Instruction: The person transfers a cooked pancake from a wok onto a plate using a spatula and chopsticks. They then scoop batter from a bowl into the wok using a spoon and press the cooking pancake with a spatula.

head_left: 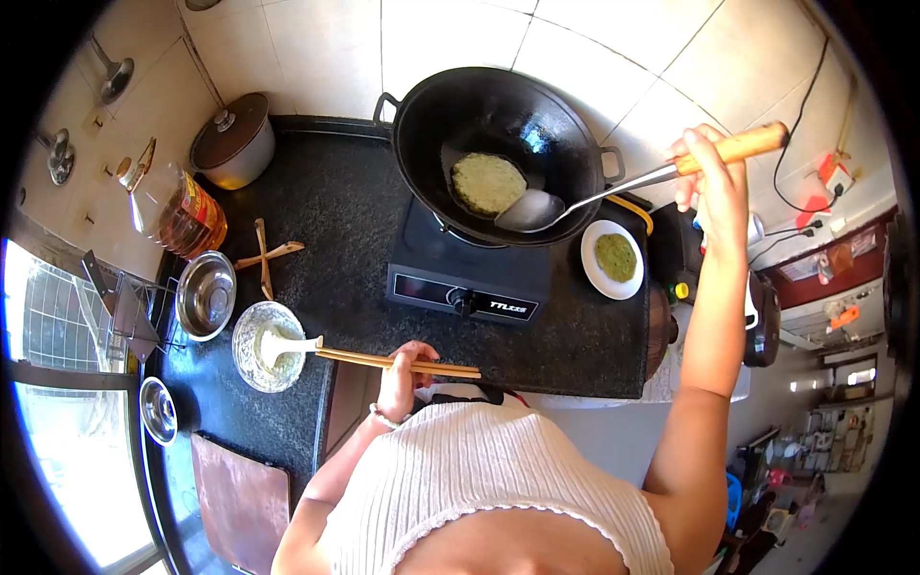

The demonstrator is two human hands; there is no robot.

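My right hand (714, 182) grips the wooden handle of a metal wok spatula (623, 185). Its rounded head rests inside the black wok (441, 105), touching or right beside a pale green pancake (489, 183). The wok sits on a black portable stove (470, 278). Down by my body, my left hand (401, 381) is closed around a pair of wooden chopsticks (446, 369). Their far ends reach a white spoon (287, 346) lying in a glass bowl (243, 366) with pale batter. A white plate (596, 278) holding a cooked green pancake (615, 258) stands right of the stove.
On the left are a lidded pot (240, 158), an oil bottle (182, 206), a crossed wooden stand (267, 257) and a steel bowl (205, 295). Nearer lie a small metal bowl (158, 412) and a cutting board (240, 498). Cords hang from wall sockets (836, 177) at right.
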